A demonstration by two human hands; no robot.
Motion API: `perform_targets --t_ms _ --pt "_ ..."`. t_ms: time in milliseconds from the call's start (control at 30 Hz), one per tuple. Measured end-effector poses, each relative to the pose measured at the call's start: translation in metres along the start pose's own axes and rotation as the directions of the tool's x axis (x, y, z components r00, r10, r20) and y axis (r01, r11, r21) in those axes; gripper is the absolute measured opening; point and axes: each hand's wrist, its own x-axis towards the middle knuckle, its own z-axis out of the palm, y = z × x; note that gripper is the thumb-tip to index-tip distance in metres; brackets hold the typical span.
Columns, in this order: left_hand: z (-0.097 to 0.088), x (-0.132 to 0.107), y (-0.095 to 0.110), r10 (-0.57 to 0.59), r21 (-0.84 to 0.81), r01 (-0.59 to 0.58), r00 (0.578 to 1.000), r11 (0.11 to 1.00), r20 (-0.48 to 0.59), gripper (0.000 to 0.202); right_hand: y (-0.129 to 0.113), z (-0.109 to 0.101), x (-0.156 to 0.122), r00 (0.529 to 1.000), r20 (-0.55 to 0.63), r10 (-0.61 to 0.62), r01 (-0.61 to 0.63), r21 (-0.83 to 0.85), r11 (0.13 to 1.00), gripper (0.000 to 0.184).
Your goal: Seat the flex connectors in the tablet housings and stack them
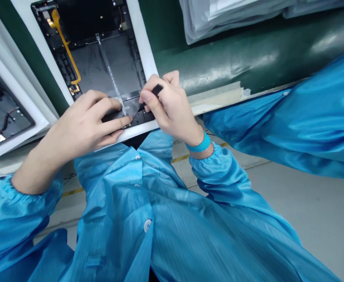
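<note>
An opened tablet-like device (86,66) lies on a white sheet, its dark inside facing up. A narrow grey flat cable (108,68) runs down its middle toward the near edge. My left hand (86,123) rests over the near left part of the device, fingers spread and holding nothing. Its index fingertip presses at the cable's near end. In my right hand (167,102), closed fingers pinch a slim black pointed tool (157,90). The tool slants down to the left, its thin tip beside my left index fingertip. An orange flex cable (66,45) runs along the device's left side.
A second opened device (4,105) lies on white sheeting at the left. A stack of whitish sheets or bags (233,15) is at the back right of the green table mat (218,66). Tape (221,96) lines the near edge. Another person's blue sleeve (301,121) is at the right.
</note>
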Motion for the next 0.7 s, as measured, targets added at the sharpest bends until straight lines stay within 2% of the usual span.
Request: perform_targets --t_ms 267,467,700 --pt "-0.001 0.0 0.005 -0.096 -0.021 0.098 0.991 0.995 0.09 0.031 0.003 0.005 -0.003 0.994 -0.054 0.099 -0.097 0.037 0.995 0.053" --pt "-0.001 0.001 0.008 -0.109 0.025 0.107 0.988 0.994 0.109 0.034 0.005 0.006 -0.003 0.993 -0.083 0.086 -0.079 0.082 0.993 0.055" --pt "-0.007 0.011 0.011 -0.154 0.129 0.128 0.964 0.983 0.218 0.037 0.008 0.008 -0.004 0.988 -0.094 0.118 -0.104 0.144 0.984 0.052"
